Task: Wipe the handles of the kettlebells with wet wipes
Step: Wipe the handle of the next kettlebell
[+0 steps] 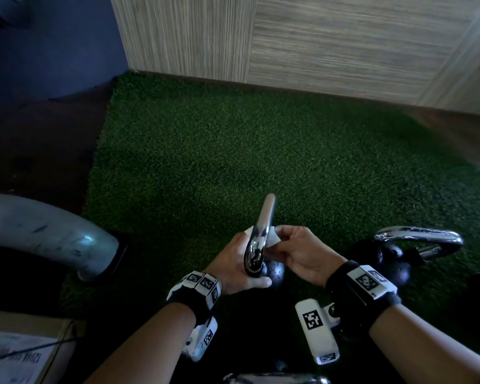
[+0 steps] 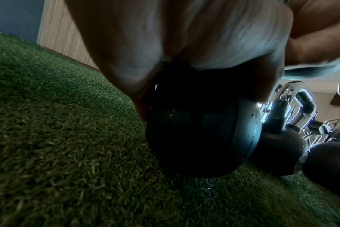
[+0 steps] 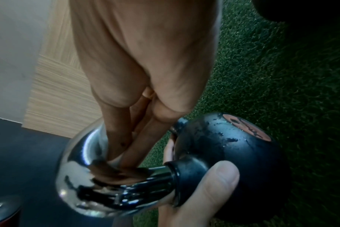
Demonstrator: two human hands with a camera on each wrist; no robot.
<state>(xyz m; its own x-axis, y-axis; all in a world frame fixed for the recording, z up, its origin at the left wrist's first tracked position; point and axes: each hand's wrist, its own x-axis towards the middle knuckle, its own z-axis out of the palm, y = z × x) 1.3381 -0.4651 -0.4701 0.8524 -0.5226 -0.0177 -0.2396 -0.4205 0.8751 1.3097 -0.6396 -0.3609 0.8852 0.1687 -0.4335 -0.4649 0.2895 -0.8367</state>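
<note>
A small black kettlebell (image 1: 275,273) with a chrome handle (image 1: 262,231) stands on the green turf (image 1: 233,151). My left hand (image 1: 237,259) grips it low by the handle's base, thumb (image 3: 210,184) lying on the ball (image 3: 229,147). My right hand (image 1: 298,250) pinches a white wet wipe (image 1: 272,237) against the right side of the handle, its fingers (image 3: 126,138) reaching into the chrome loop (image 3: 78,176). The left wrist view is mostly blurred palm above the dark ball (image 2: 194,138). A second kettlebell (image 1: 394,263) with a chrome handle (image 1: 419,236) stands just right.
A grey curved metal tube (image 1: 45,231) meets the floor at left. A wood-panel wall (image 1: 316,45) bounds the turf at the back. A cardboard box (image 1: 20,353) lies at bottom left. Another chrome handle (image 1: 275,379) shows at the bottom edge. More kettlebells (image 2: 330,165) stand right.
</note>
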